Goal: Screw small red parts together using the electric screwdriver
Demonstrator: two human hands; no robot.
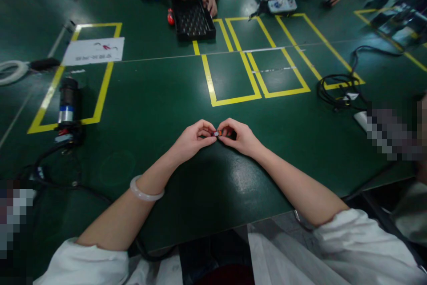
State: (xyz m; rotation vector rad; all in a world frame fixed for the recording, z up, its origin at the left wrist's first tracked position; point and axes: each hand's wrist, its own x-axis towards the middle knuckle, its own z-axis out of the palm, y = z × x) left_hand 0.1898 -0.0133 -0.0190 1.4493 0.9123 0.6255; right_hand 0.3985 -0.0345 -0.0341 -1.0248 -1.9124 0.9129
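Observation:
Both my hands meet over the near middle of the green table (150, 98), fingertips almost touching. Between them is a tiny part with white, orange and dark colouring (217, 134); its exact kind is too small to make out. My left hand (196, 139), with a pale bangle on the wrist, pinches the left side of this part between thumb and fingers. My right hand (238, 136) pinches its right, orange side in the same way. Some of the part is hidden behind the fingertips.
A black tray of small metal parts (195, 20) stands across the table, with a co-worker's hands at it. On the left are a black and silver cylindrical device (67, 102) and a white printed sheet (95, 50). Coiled black cable (338, 91) lies right. Yellow tape marks rectangles.

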